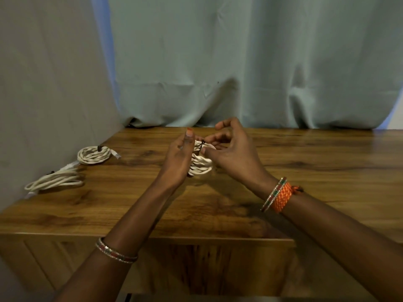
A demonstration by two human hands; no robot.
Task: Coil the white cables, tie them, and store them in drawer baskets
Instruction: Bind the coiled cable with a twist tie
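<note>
1. Pale green curtain [239, 62] hangs across the back of what I see, its hem bunching on the far edge of the wooden table [305, 171]; a plain grey wall [43, 83] closes off the left side.
2. I see two coiled white cables lying on the table's left part, close to the wall. The round coil [93, 155] is farther back, with a dark tie at its top and a plug end poking out to the right. The flatter coil [55, 180] lies nearer me, stretched long, and its upper end almost touches the round one.
3. Both coils sit well apart from my hands, so nothing crowds the work at the middle of the table.
4. The third coil [200, 164] is held above the table's middle, between my hands, and they hide much of it.
5. My left hand [180, 162] grips the coil from the left side, thumb pointing up, fingers curled round the loops.
6. My right hand [231, 153] pinches a thin dark tie [202, 145] at the top of the coil with its fingertips, while the other fingers arch above.
7. I see bangles on both wrists, and an orange braided band [282, 197] on the right one.
8. The table front below my arms shows a wooden panel [196, 269]; I cannot tell whether it is a drawer.
</note>
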